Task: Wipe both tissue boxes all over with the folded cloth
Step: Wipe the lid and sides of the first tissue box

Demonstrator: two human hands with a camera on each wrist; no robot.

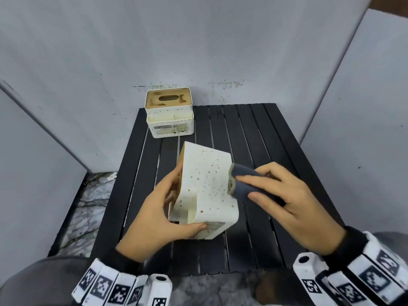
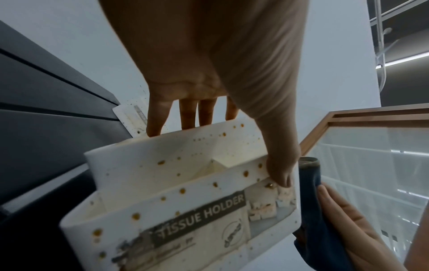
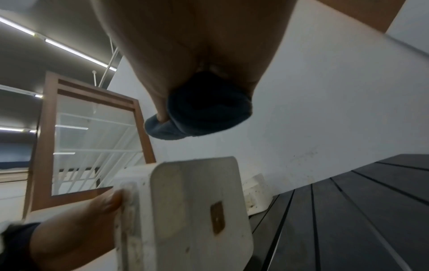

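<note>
Tissue box point(image 1: 205, 188) gripped by left hand point(image 1: 163, 217), fingertips hidden, right hand point(image 1: 284, 206) pinching cloth point(image 1: 245, 184)

A black slatted table point(image 1: 254, 133) stands against grey wall panels point(image 1: 198, 40) over marbled floor point(image 1: 88, 206).

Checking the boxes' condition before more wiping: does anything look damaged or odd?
Brown spots speckle the held tissue box, and its front label is scuffed and peeling. The far tissue box shows similar specks.
</note>
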